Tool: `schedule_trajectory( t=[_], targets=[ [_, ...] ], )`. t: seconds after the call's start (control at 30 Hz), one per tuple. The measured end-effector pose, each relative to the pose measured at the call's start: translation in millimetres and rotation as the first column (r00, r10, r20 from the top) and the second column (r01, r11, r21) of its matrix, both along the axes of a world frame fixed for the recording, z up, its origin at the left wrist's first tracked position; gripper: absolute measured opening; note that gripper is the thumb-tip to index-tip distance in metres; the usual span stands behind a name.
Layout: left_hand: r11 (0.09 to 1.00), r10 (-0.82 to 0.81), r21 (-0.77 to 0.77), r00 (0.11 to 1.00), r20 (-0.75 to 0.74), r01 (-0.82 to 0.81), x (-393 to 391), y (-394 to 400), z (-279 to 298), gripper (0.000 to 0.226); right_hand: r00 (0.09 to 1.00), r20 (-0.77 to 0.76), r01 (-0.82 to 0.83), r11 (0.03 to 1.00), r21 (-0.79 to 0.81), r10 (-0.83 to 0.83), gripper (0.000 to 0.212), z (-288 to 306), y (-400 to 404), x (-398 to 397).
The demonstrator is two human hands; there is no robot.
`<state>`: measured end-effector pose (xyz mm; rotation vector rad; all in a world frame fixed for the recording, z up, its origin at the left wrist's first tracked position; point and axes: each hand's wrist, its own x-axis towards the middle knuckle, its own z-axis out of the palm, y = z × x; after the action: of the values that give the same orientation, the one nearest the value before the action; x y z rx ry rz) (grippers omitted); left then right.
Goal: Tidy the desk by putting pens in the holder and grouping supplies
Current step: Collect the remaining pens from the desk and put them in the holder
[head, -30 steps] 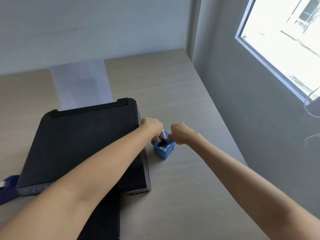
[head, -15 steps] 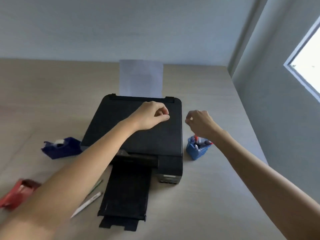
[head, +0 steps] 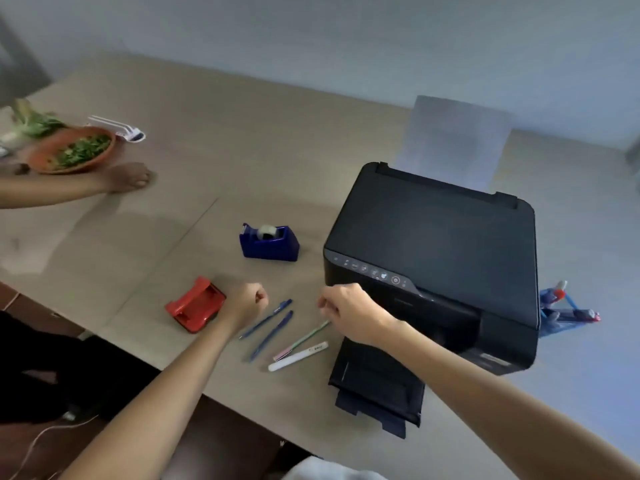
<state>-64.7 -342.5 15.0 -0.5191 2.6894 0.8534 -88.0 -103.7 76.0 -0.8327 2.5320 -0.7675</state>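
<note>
Left hand (head: 246, 303): reaches out over the counter (head: 242, 140), hovering just left of the pens; fingers curled into a loose fist; grip together, with nothing visible in it.
Right hand (head: 349, 311): stretched forward in front of the printer (head: 436, 251), knuckles up, fingers bent down; it covers the top end of the green pen (head: 304, 337); I cannot tell if the grip is on it.
Pens on counter: two blue pens (head: 270, 323) lie side by side, slanted, between the two hands; the green pen and a white pen (head: 298, 356) lie just right of them, near the printer's output tray (head: 377, 386).
Holder (head: 557, 317): blue, on the far right side of the printer, blurred, with several pens already in it; well apart from the loose pens, the printer standing between.
Tape dispenser (head: 268, 242): blue, beyond the pens, left of the printer.
Red hole punch (head: 195, 304): just left of the left hand.
Far left: another person's arm (head: 69, 188) rests on the counter near an orange bowl of greens (head: 72, 150).
Printer paper (head: 457, 140): stands upright in the rear feed.
</note>
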Motion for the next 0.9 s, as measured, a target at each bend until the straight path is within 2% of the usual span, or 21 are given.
schedule_trajectory(
  t=[0.07, 0.13, 0.23, 0.4, 0.57, 0.67, 0.73, 0.83, 0.9],
  targets=[
    [0.998, 0.013, -0.066, 0.995, 0.097, -0.006, 3.9, -15.8, -28.5, 0.015, 0.993, 0.045, -0.112, 0.977, 0.180, 0.105, 0.020, -32.2, -26.7, 11.1],
    [0.988, -0.033, -0.145, 0.987, 0.156, 0.056, 5.0, -26.8, -53.7, 0.019, 0.979, 0.078, -0.205, 0.908, 0.367, 0.190, 0.022, -60.4, -49.4, 23.0],
    [0.968, -0.134, -0.183, 0.970, 0.202, 0.172, 7.7, -28.5, -74.0, 0.029, 0.981, 0.108, -0.195, 0.832, 0.519, 0.162, 0.025, -87.2, -71.2, 35.4],
    [0.954, -0.214, -0.186, 0.969, 0.124, 0.234, 11.1, -28.7, -85.6, 0.025, 0.994, 0.039, -0.109, 0.802, 0.588, 0.107, 0.032, -105.6, -74.9, 52.1],
    [0.973, -0.182, -0.126, 0.979, 0.090, 0.193, 21.8, -25.4, -83.7, 0.011, 0.988, 0.075, -0.153, 0.780, 0.606, 0.136, 0.032, -112.3, -77.4, 58.4],
    [0.967, -0.239, -0.075, 0.970, 0.048, 0.242, 32.9, -20.8, -88.0, 0.023, 0.986, 0.055, -0.159, 0.806, 0.570, 0.156, 0.033, -105.2, -77.6, 52.2],
    [0.956, -0.269, -0.101, 0.961, 0.067, 0.274, 35.5, -19.6, -90.0, 0.030, 0.989, 0.015, -0.129, 0.814, 0.566, 0.146, 0.033, -101.3, -76.5, 42.7],
    [0.922, -0.304, -0.218, 0.946, 0.108, 0.321, 34.5, -19.7, -90.0, 0.017, 0.990, 0.015, -0.121, 0.796, 0.593, 0.140, 0.030, -102.3, -78.5, 27.8],
    [0.900, -0.315, -0.269, 0.938, 0.142, 0.343, 35.5, -19.7, -85.7, 0.017, 0.988, 0.022, -0.136, 0.782, 0.608, 0.155, 0.028, -106.2, -81.5, 23.1]
  ],
)
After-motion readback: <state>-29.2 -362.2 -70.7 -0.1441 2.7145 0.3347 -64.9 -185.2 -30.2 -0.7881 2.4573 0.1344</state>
